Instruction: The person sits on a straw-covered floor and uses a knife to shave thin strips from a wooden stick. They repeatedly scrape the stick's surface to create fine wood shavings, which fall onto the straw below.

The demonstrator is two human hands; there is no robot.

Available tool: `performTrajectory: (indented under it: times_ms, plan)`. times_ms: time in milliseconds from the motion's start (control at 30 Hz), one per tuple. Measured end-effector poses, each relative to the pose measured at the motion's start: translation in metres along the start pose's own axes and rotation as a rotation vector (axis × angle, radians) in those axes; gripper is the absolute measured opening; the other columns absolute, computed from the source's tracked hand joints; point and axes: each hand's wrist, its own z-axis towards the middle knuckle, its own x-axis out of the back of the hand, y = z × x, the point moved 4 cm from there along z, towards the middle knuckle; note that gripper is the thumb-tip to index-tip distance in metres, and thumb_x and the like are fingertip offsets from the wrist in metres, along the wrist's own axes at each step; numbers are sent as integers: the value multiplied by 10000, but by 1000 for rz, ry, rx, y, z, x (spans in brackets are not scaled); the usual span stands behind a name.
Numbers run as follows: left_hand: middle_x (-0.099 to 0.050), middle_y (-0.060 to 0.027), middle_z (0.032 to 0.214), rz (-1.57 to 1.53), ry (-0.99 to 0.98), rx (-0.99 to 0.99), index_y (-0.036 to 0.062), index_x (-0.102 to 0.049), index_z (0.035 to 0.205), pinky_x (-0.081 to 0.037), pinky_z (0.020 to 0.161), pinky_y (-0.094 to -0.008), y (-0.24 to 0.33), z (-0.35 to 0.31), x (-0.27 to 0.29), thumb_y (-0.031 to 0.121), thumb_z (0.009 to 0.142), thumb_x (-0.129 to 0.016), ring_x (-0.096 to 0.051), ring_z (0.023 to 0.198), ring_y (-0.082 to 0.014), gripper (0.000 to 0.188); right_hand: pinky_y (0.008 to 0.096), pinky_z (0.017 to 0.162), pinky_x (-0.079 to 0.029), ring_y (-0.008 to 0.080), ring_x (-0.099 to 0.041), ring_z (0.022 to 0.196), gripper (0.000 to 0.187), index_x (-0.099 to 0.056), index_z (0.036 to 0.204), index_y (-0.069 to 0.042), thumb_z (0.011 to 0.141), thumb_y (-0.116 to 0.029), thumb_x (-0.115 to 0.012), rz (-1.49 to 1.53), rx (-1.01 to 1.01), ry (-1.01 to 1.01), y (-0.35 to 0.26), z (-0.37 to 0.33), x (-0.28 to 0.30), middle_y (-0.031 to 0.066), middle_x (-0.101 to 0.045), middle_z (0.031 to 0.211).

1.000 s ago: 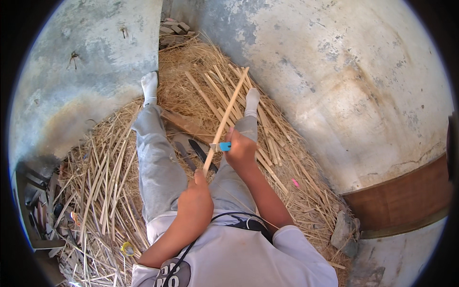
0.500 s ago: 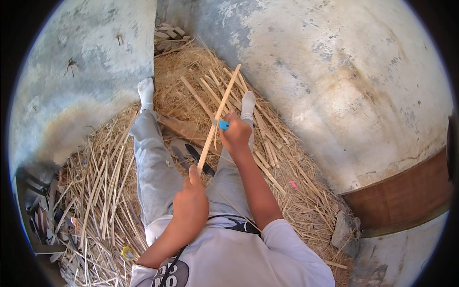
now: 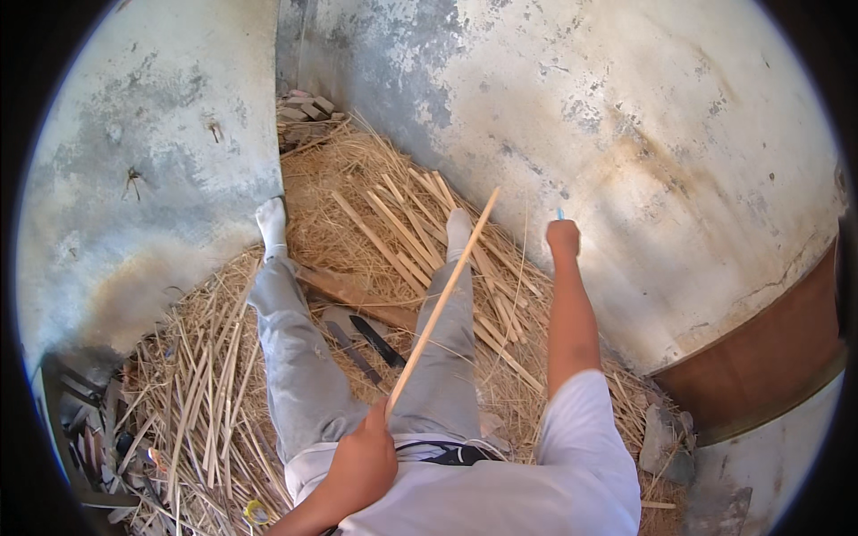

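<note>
My left hand (image 3: 365, 460), low in front of my waist, is closed around the near end of a long pale bamboo strip (image 3: 444, 299). The strip slants up and away to the right, over my right shin. My right hand (image 3: 564, 238) is out to the far right with the arm stretched, in a fist around a small blue tool (image 3: 560, 214). Only a bit of its blue part shows above the fist, so its exact kind is hidden. The tool is apart from the strip. A thin shaving (image 3: 521, 259) hangs just left of that fist.
Between my legs lie a black knife (image 3: 377, 341) and a grey blade (image 3: 350, 348), near a wooden block (image 3: 353, 297). Cut strips (image 3: 407, 223) lie beside my right foot, more (image 3: 214, 393) at the left. Shavings cover the floor. Walls (image 3: 626, 179) rise close on both sides.
My right hand with the blue tool has swung from the strip out to the right. The strip's far end has dropped and shifted right; my left hand has moved closer to my waist.
</note>
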Motion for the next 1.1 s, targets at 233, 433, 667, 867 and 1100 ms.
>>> performTrajectory:
  times_ms: [233,433,667,867,1100]
  plan:
    - [-534,-38,748,-817,-454,225,38,-481,1134,-470,517,-276,-60,41,-35,233,1104,-383,-516,578,-123,220,454,806,-513,378,-704,922,507,-676,927,90,897,-416,-682,128,183,-591,53,-211,-75,275,-702,931]
    - [-515,-7,763,-655,-425,125,62,-493,1093,-420,514,-235,-57,35,-39,254,1114,-378,-473,580,-78,225,523,814,-546,402,-710,910,387,-741,1037,-65,880,-398,-621,-138,387,-510,74,-325,-112,215,-729,950]
    - [-519,2,720,-595,-391,117,54,-506,1083,-409,530,-232,-43,31,-41,262,1115,-389,-476,586,-67,240,506,752,-551,383,-708,848,307,-742,979,-112,886,-385,-634,-29,361,-351,85,-326,-110,182,-730,897]
    - [-531,-4,688,-507,-306,120,47,-519,1066,-406,527,-232,-33,27,-32,275,1111,-402,-481,575,-64,261,524,706,-538,416,-683,774,319,-742,922,-90,855,-390,-657,86,343,-323,93,-323,-111,205,-707,819]
    - [-531,4,642,-429,-281,118,45,-524,1058,-405,504,-237,-19,28,-23,291,1110,-395,-499,548,-63,283,496,595,-480,408,-645,651,290,-673,794,-37,910,-302,-649,368,253,-275,88,-312,-97,203,-649,684]
